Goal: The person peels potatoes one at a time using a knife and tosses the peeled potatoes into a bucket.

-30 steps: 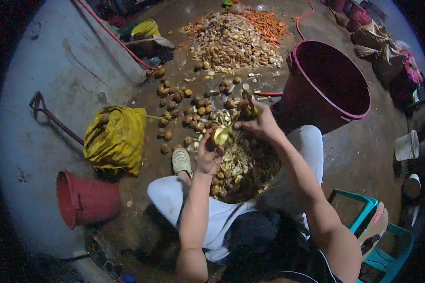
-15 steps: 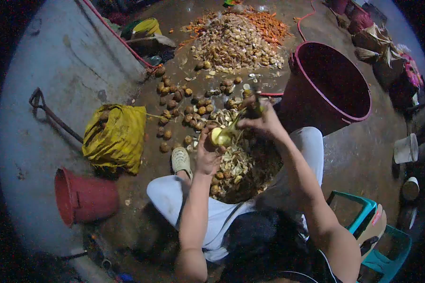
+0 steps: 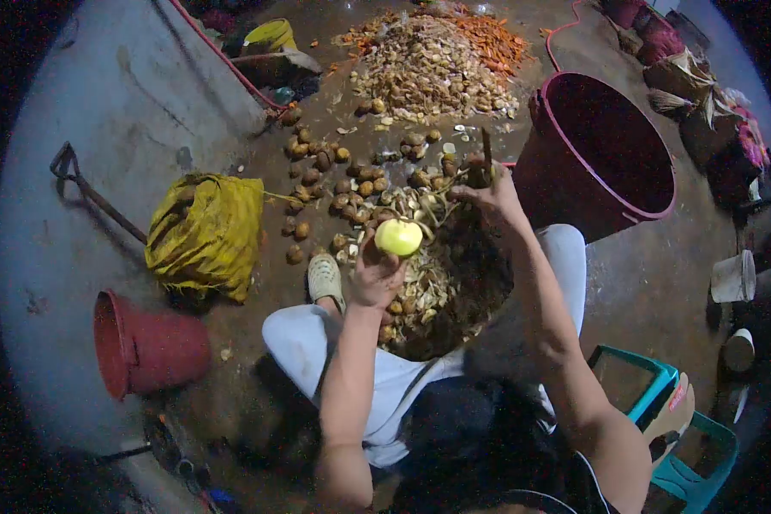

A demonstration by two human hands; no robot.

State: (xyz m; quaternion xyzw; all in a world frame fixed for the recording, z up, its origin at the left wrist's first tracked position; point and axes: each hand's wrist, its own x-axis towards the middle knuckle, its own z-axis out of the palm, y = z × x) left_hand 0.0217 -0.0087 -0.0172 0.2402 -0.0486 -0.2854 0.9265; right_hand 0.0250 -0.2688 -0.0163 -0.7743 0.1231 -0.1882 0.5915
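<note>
My left hand (image 3: 375, 278) is closed around a round, pale yellow-green peeled root vegetable (image 3: 399, 237) whose exact kind I cannot tell. My right hand (image 3: 499, 201) grips a narrow, dark knife (image 3: 487, 146) that points away from me. Near its fingers, a thin strip of peel (image 3: 441, 199) hangs curled, close to the vegetable's far side. Below both hands, between my legs, lies a heap of pale peelings (image 3: 428, 295). Several brown unpeeled round vegetables (image 3: 343, 201) are scattered on the floor beyond my left hand.
A large maroon tub (image 3: 548, 163) stands at right, near my knee. Farther off is a heap of pale scraps (image 3: 437, 73) beside orange peelings (image 3: 493, 43). To the left are a yellow sack (image 3: 206, 236), a red bucket (image 3: 167, 351) and a long-handled tool (image 3: 103, 197). A green plastic stool (image 3: 702, 480) is at right.
My right hand has moved slightly away from the vegetable, and the knife now points upward in view. The vegetable has turned in my left hand, showing a smooth, rounded side.
</note>
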